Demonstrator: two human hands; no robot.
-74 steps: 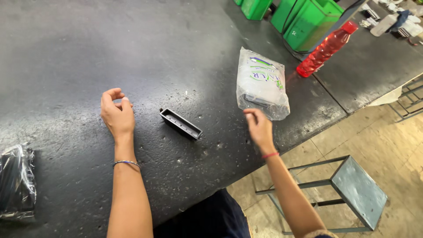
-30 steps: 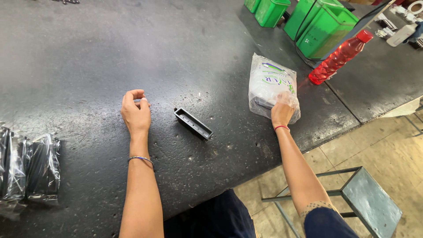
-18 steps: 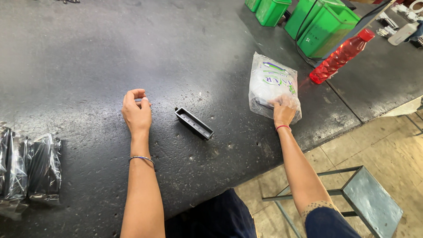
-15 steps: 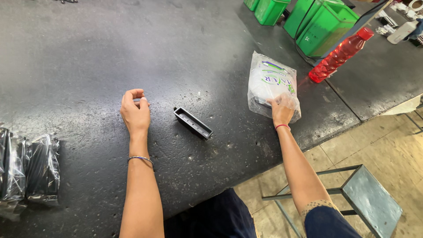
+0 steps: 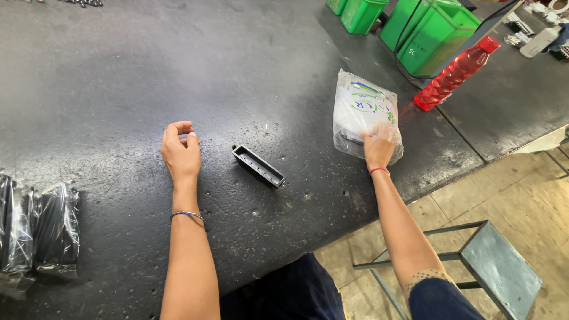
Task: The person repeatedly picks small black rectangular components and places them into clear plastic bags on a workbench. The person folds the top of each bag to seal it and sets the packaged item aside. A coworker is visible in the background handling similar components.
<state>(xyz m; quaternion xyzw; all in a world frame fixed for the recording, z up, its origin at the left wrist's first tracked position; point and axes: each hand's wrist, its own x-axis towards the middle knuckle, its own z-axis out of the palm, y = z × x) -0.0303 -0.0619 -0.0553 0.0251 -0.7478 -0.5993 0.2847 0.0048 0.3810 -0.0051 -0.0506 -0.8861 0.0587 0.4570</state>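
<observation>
Resting on a rough, speckled black worktop [image 5: 106, 89] that fills most of the frame, two bare hands work well apart. At the far left edge, glossy clear plastic bundles of dark parts [image 5: 35, 231] lie crinkled on the surface. Left of centre, the left hand [image 5: 181, 155] lies palm-down with its fingers curled loosely inward; whether anything sits inside that curl cannot be told. A thin bracelet circles the wrist below it. Just right of that hand, near the middle of the frame, a small black rectangular tray-like part [image 5: 258, 166], open-topped and matte, sits at a slant on the table, touched by neither hand. Right of centre, the right hand [image 5: 379, 149] presses its fingers on the lower edge of a soft, translucent white plastic bag [image 5: 364, 112] printed in green and blue, a dark shape showing through its skin. A red thread rings that wrist. In the upper right, a ribbed red plastic bottle [image 5: 453, 74] lies tilted beside smooth green plastic bins [image 5: 435, 35]. At lower right, a grey metal stool [image 5: 498, 269] stands on the tiled floor.
</observation>
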